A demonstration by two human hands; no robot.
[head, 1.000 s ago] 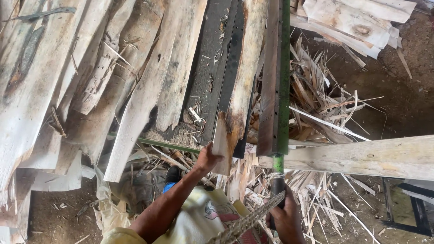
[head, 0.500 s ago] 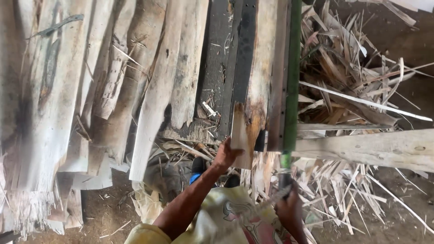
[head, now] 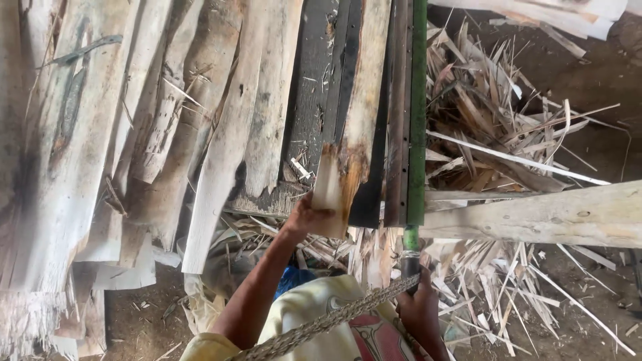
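The left hand (head: pixel 309 217) grips the near end of a pale wooden slat (head: pixel 353 120) lying just left of the long green-edged blade (head: pixel 416 113). The right hand (head: pixel 420 309) is closed around the blade's dark handle (head: pixel 410 262), below the blade, with a braided rope (head: pixel 321 325) crossing just beneath.

A rough woodworking yard: stacked raw wooden slabs (head: pixel 134 134) fill the left of the frame, splintered offcuts (head: pixel 495 134) litter the dirt floor (head: pixel 602 80) at right.

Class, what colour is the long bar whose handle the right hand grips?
Green bar, seen in the head view; right hand grips its dark handle.
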